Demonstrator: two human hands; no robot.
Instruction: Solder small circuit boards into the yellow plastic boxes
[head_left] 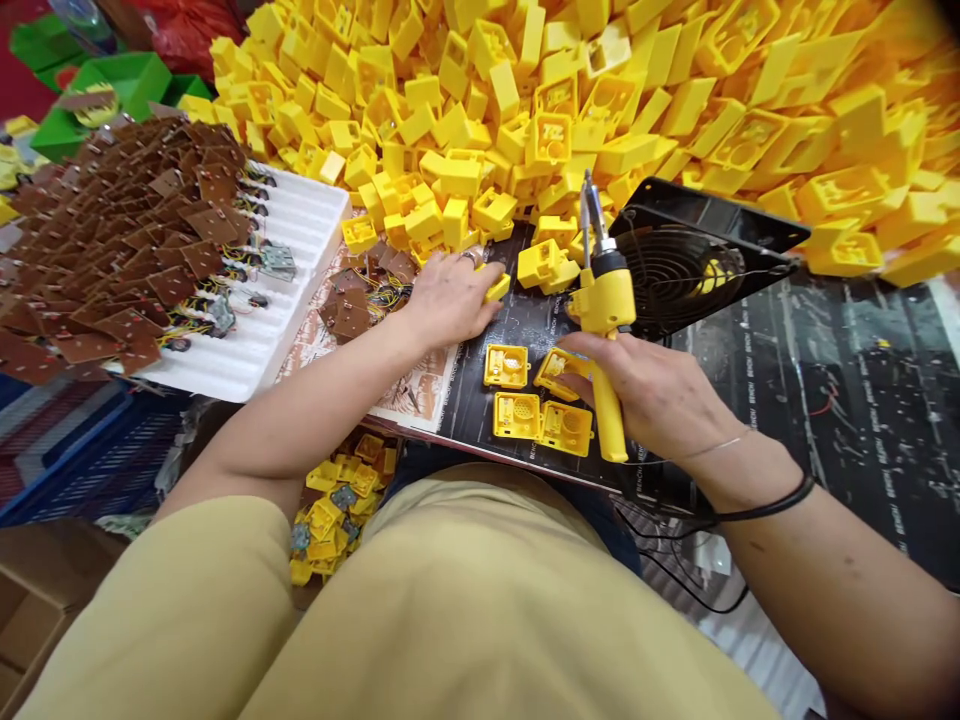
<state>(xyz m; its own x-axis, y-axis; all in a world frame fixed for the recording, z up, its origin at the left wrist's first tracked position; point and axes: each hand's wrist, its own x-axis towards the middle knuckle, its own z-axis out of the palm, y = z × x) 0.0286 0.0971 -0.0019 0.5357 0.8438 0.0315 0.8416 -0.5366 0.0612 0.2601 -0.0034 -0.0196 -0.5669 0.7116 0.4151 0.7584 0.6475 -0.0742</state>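
Observation:
My right hand (652, 385) is closed around the handle of a yellow soldering gun (606, 295), whose metal tip points up and away from me. Beside its thumb and fingertips lies a tilted yellow plastic case (561, 374); whether they touch it I cannot tell. Three more open yellow cases (506, 367) sit close by with their hollow sides up. Reaching forward, my left hand (454, 297) has its fingers bent over a small yellow case (497, 287) near the front of the pile. The hand partly hides that case.
A large heap of yellow cases (465, 110) fills the back. At left, brown circuit boards (112, 240) with wires cover a white ribbed tray (289, 290). A black fan (675, 265) stands behind the soldering gun. Below the table edge are more yellow cases (326, 520).

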